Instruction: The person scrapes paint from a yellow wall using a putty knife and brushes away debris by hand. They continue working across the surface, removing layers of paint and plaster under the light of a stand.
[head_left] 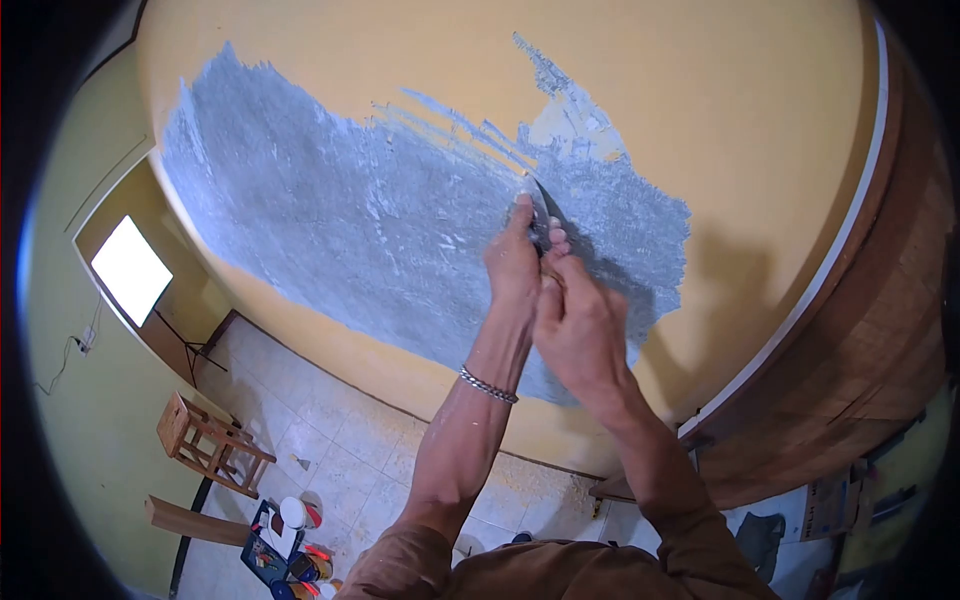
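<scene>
In front of me is a yellow wall (pixel 700 110) with a large grey patch (pixel 300 190) where the paint is off. A scraper (pixel 538 194) meets the wall at the patch's upper edge, its blade pointing up. My left hand (pixel 513 262), with a chain bracelet on the wrist, grips the scraper near the blade, thumb along it and fingertips showing on the other side. My right hand (pixel 582 318) is closed in a fist around the handle just below, which it mostly hides. Thin scraped streaks run up and left from the blade.
A wooden stool (pixel 210 440) stands at lower left, near a lit lamp panel (pixel 131 271) on a stand. A dark tray (pixel 262 550) of tools and containers sits on the tiled floor (pixel 345 440), among paint flakes. A brown wooden panel (pixel 830 370) borders the wall at right.
</scene>
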